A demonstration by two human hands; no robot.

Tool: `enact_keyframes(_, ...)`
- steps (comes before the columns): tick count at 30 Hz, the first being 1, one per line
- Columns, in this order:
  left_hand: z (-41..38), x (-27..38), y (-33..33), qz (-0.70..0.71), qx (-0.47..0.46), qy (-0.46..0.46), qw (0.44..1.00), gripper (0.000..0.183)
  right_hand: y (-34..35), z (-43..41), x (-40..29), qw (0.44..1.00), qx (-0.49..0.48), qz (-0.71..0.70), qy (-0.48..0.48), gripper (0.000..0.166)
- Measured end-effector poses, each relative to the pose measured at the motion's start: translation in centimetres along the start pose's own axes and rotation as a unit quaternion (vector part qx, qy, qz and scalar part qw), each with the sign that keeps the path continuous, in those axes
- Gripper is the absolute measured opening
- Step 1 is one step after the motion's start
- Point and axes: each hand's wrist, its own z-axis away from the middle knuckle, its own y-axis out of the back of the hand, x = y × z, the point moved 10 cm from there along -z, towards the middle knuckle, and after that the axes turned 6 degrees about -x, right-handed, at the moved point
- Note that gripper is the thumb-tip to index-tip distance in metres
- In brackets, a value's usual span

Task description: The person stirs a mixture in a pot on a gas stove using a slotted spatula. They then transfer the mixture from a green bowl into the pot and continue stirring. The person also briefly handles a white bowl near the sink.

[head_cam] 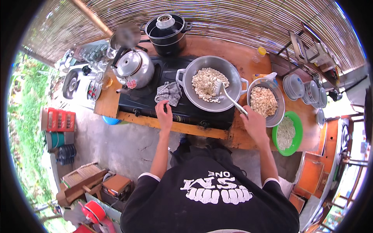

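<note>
A two-handled metal wok (188, 102) stands on the right side of a black gas stove (140, 100), with pale diced food (208, 81) in it. My right hand (254, 121) grips the handle of a slotted spatula (233, 100), whose head rests in the diced food. At the stove's front edge, my left hand (164, 112) is beside a checked cloth (169, 92), fingertips at its lower edge; whether they touch it I cannot tell. To the right of the wok, a clear bowl (282, 102) holds more diced food. A green basin (299, 137) contains white shredded food.
On the stove's left sits a metal kettle (145, 68). A black pot (169, 45) stands behind. Stacked bowls (293, 86) and a yellow-lidded jar (261, 51) are at the right. Glasses (102, 78) stand at the left, and a red crate (61, 119) is on the floor side.
</note>
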Motion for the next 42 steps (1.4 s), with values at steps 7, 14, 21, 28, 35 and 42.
enact_keyframes(7,-4.3,-0.6,-2.4,-0.109,-0.116,-0.109,0.981,0.024,9.0,1.5,-4.6,0.99,0.07,0.105,-0.056,0.021)
enact_keyframes(14,-4.3,-1.5,-2.8,-0.119,-0.142,-0.123,0.975,0.023,9.9,0.3,-0.9,0.987,0.051,0.081,-0.128,0.03)
enact_keyframes(21,-4.8,-1.2,-2.1,-0.099,-0.14,-0.137,0.976,0.021,-2.1,0.1,4.8,0.952,-0.039,-0.231,-0.196,0.03)
enact_keyframes(28,-4.7,-1.1,-1.7,-0.077,-0.121,-0.154,0.978,0.019,-11.6,1.8,0.2,0.818,0.031,-0.541,-0.193,0.025)
enact_keyframes(35,-4.8,-1.5,-1.9,-0.071,-0.139,-0.139,0.978,0.024,-11.4,2.3,0.7,0.865,0.09,-0.467,-0.16,0.023)
enact_keyframes(42,-4.6,-1.1,-1.8,-0.074,-0.124,-0.151,0.978,0.021,-9.1,2.7,0.4,0.912,0.128,-0.36,-0.149,0.026)
